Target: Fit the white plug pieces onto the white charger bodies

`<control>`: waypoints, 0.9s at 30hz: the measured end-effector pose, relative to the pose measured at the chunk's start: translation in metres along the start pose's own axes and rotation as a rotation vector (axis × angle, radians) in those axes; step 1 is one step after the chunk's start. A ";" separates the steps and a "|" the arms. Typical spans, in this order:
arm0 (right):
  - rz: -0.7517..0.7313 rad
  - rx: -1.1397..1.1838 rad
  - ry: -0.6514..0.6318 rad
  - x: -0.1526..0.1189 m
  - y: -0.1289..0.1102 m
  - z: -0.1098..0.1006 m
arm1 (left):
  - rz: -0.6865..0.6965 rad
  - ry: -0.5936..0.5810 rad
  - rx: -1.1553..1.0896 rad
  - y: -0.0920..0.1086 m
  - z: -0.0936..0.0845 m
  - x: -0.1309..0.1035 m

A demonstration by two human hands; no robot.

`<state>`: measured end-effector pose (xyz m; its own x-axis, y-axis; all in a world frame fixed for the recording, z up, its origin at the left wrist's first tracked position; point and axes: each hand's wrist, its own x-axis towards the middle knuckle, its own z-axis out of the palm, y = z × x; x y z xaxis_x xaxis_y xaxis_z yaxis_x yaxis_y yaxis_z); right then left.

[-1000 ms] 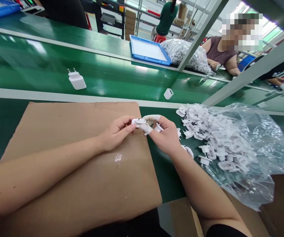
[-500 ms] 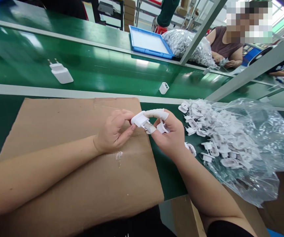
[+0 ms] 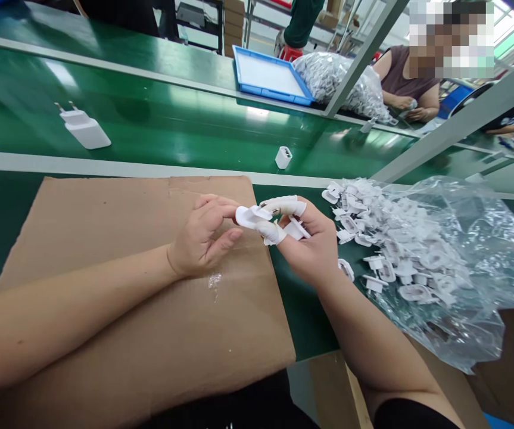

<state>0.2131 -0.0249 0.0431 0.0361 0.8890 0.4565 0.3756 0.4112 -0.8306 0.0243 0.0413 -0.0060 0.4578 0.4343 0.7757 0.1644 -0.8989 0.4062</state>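
My right hand (image 3: 308, 244), with white wraps on its thumb and index finger, pinches a white plastic plug cover (image 3: 248, 217) between those fingertips. A second white plug piece (image 3: 296, 228) sits tucked inside the same hand, against the palm. At the cover's left end is my left hand (image 3: 207, 235). Its index fingertip is at the edge of the cover, and its thumb stands apart from it. Both hands are above the right part of a brown cardboard sheet (image 3: 149, 322).
Right of my hands, a heap of white plug pieces (image 3: 395, 238) lies on a clear plastic bag (image 3: 493, 256). A two-pin charger (image 3: 86, 129) and a small white charger housing (image 3: 284, 157) rest on the green belt (image 3: 171, 131). Beyond are a blue tray (image 3: 274, 77) and a co-worker (image 3: 411, 89).
The plug cover has turned in my right fingers, and my left thumb has come off it. On the belt, the charger and the small housing have shifted left.
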 end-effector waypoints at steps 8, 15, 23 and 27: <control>0.325 0.097 -0.056 0.000 0.005 0.000 | -0.135 -0.008 -0.034 0.001 0.000 -0.002; 0.454 0.180 -0.090 0.001 0.009 0.000 | -0.143 0.002 0.002 0.003 0.000 0.000; 0.554 0.198 -0.122 0.003 0.004 -0.002 | -0.083 0.023 0.007 0.003 0.000 0.002; 0.561 0.188 -0.151 0.004 0.007 -0.002 | -0.100 0.009 0.030 0.004 0.000 0.002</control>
<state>0.2175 -0.0190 0.0400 0.0441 0.9934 -0.1057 0.1671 -0.1117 -0.9796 0.0255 0.0389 -0.0027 0.4295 0.5227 0.7364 0.2354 -0.8521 0.4674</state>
